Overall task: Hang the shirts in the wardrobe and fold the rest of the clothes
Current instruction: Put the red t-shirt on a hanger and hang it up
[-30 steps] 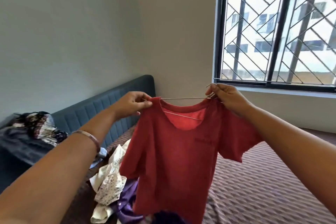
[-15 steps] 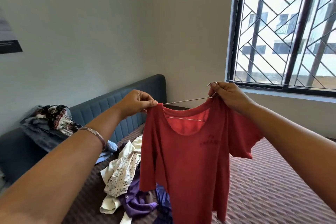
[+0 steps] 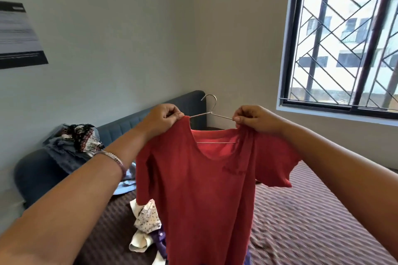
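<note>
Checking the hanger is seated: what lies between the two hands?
In the head view, the thin metal hanger spans from left hand to right hand, hook up, above the red shirt's neckline.

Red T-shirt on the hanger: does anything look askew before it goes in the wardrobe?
Yes. The red T-shirt sits unevenly on the wire hanger. Its shoulder under the right hand is bunched into folds, while the left hand pinches the other shoulder flatter. The hanger's bare arms show above the neckline.

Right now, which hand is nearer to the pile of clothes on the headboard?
Left. The left hand pinches the red shirt's shoulder, on the side toward the clothes pile; the right hand grips the far shoulder, toward the window.
</note>
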A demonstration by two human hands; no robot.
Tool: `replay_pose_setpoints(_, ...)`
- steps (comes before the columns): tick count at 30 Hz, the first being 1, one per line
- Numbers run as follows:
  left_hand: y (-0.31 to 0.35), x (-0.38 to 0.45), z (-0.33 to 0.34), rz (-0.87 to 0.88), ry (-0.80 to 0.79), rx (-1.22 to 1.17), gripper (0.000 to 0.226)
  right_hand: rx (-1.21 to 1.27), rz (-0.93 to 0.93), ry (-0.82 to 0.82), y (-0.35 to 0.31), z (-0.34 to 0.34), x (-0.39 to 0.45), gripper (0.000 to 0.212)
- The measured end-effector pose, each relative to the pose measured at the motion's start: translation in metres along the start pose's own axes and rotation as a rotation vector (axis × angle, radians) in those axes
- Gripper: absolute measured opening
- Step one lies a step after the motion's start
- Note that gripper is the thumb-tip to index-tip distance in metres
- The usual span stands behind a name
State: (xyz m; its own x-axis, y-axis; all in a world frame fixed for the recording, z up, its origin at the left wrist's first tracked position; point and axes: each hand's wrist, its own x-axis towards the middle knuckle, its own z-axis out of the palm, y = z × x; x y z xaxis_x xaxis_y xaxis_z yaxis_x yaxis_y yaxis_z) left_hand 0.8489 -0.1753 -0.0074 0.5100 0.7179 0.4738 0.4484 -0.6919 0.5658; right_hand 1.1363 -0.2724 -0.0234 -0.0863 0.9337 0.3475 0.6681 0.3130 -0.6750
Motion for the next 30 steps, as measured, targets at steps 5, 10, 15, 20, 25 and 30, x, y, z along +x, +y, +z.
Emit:
replay_pose_setpoints(5, -0.038, -0.026, -0.049, -0.094, 0.049, -0.073, 0.024, 0.017, 0.031, -0.1, -0.02, 0.021, 0.022, 0.027)
replay_pose_setpoints(10, -0.07, -0.062, -0.111, -0.191, 0.049, -0.215, 0.006, -0.42, 0.022, -0.113, -0.057, 0.06, 0.066, 0.025)
replay_pose_setpoints(15, -0.106, -0.094, -0.196, -0.187, 0.146, -0.081, 0.006, -0.295, -0.199, 0.002, -0.11, 0.124, 0.115, 0.028)
replay_pose_setpoints(20, -0.151, -0.141, -0.302, -0.222, 0.477, 0.052, 0.003, -0.145, -0.375, 0.174, -0.173, 0.182, 0.167, 0.021)
replay_pose_setpoints(25, -0.172, -0.174, -0.377, -0.255, 0.495, 0.259, 0.011, -0.054, -0.442, 0.216, -0.225, 0.238, 0.218, 0.026)
replay_pose_setpoints(30, -0.187, -0.198, -0.43, -0.327, 0.565, 0.417, 0.014, -0.025, -0.488, 0.167, -0.272, 0.294, 0.254, 0.013)
